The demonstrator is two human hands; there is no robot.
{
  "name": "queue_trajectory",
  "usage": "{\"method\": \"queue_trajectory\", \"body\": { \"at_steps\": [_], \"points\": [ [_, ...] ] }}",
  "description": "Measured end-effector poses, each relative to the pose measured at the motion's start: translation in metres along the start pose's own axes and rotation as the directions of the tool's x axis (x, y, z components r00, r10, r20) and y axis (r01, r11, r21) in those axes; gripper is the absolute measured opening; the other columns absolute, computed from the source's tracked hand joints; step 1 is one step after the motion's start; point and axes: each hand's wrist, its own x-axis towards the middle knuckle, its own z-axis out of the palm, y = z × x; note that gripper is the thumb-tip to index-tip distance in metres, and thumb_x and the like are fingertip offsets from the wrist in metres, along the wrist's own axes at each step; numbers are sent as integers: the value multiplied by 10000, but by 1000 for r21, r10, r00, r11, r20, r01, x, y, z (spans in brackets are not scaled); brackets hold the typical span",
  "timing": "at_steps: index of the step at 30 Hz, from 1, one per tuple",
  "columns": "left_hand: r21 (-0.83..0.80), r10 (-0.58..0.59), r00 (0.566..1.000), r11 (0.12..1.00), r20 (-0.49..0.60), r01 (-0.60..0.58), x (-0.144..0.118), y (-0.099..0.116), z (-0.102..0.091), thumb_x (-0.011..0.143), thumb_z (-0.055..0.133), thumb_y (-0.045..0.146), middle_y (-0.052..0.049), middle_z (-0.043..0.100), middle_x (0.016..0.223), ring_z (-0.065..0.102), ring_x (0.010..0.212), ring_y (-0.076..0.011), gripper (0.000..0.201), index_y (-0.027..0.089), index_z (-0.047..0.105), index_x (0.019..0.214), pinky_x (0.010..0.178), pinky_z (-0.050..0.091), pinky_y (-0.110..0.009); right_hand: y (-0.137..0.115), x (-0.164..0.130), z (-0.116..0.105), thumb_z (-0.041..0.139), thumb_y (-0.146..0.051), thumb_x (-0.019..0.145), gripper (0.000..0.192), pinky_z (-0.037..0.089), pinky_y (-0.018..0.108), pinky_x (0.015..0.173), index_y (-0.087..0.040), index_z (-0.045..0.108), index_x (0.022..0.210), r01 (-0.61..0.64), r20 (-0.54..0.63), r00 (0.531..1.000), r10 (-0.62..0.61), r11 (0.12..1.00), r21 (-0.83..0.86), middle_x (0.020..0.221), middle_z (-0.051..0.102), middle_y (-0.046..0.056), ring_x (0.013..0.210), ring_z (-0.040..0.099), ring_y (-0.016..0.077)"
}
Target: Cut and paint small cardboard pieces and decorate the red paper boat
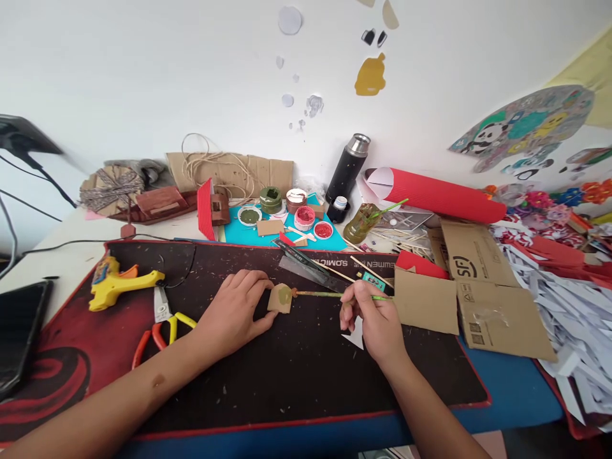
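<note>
My left hand [241, 306] grips a small cardboard piece [281, 298] by its left edge, thumb below and fingers above. A patch of olive-green paint shows on the piece. In my right hand [373, 315] is a thin green-handled paintbrush [318, 294], pointing left. Its brownish tip is right beside the cardboard's right edge; I cannot tell whether they touch. A scrap of white paper [354, 335] lies under my right hand. Behind the hands stand an open jar of green paint [271, 200] and its green-smeared lid [249, 216].
A yellow glue gun [125, 285] and scissors [162, 312] lie left on the black mat [268, 382]. Behind are a red paint pot [305, 218], a jar of murky water [361, 223] and a black thermos [348, 167]. Cardboard [425, 299] and paper strips [568, 319] fill the right.
</note>
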Motion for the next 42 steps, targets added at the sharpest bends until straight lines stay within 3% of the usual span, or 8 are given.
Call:
{"method": "queue_trajectory", "body": {
  "at_steps": [10, 23, 32, 42],
  "points": [
    [-22, -8, 1000, 1000, 0, 8, -1, -1, 1, 921, 684, 358, -119, 691, 1257, 626, 1137, -336, 289, 218, 670, 1173, 947, 486, -482, 6, 2, 6, 693, -760, 906, 585, 408, 217, 392, -197, 683, 747, -2, 9, 1000, 3, 998, -63, 501, 599, -6, 421, 596, 143],
    [-39, 7, 1000, 999, -15, -8, 0, -2, 0, 939, 694, 358, -114, 695, 1246, 635, 1132, -326, 279, 202, 670, 1170, 975, 494, -496, 8, 11, 24, 682, -750, 919, 576, 416, 204, 389, -192, 681, 775, 2, 67, 998, -1, 1000, -20, 523, 618, -3, 445, 624, 147],
    [-47, -5, 1000, 999, -19, 4, -2, -3, 2, 940, 687, 361, -123, 687, 1268, 641, 1138, -327, 267, 215, 661, 1162, 966, 500, -488, 8, 5, 16, 678, -751, 923, 595, 394, 200, 383, -195, 640, 713, -60, 94, 994, 60, 998, -3, 469, 575, -20, 401, 604, 140],
    [-6, 19, 1000, 1000, 4, -19, -1, -3, 0, 948, 688, 361, -126, 691, 1257, 633, 1125, -332, 302, 192, 657, 1197, 959, 496, -496, 7, 14, 12, 708, -745, 907, 574, 421, 198, 382, -189, 673, 769, -12, 25, 1000, 12, 1000, 2, 522, 621, -4, 433, 625, 144]
  ]
}}
